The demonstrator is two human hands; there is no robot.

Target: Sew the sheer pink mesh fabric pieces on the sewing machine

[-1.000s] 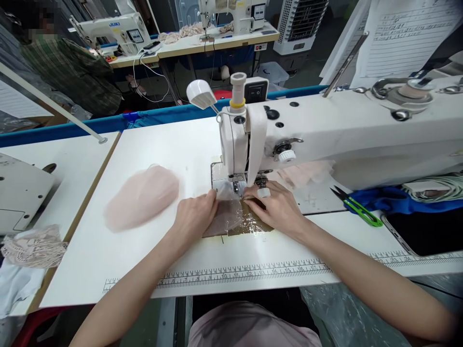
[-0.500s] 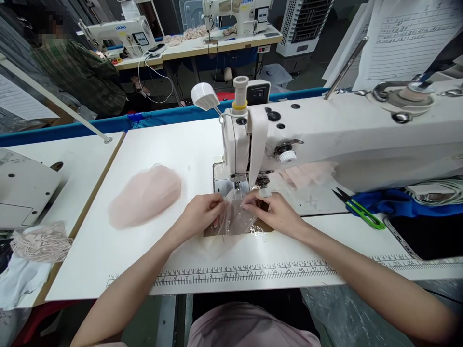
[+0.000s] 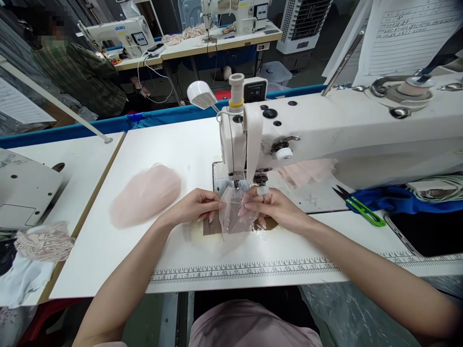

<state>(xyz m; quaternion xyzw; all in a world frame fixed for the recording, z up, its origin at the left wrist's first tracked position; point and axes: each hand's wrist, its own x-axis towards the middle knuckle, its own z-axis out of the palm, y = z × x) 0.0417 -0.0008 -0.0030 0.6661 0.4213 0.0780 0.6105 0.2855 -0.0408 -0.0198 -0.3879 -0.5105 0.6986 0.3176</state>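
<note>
A piece of sheer pale pink fabric lies under the needle area of the white sewing machine. My left hand pinches its left edge between thumb and fingers. On the other side, my right hand grips the right edge close to the presser foot. The fabric is see-through, and its far end behind the needle is hidden by the machine head. To the left on the table rests a pile of sheer pink pieces. More pink fabric lies beneath the machine arm.
Green-handled scissors lie at the right beside a blue cloth and a dark phone. A printed ruler runs along the table's front edge. Lace trim sits at far left. A person in plaid is behind.
Both hands have shifted slightly upward in view. The fabric between them looks flatter and more spread out, with its folded edge now clearer. The pink pile stays in place.
</note>
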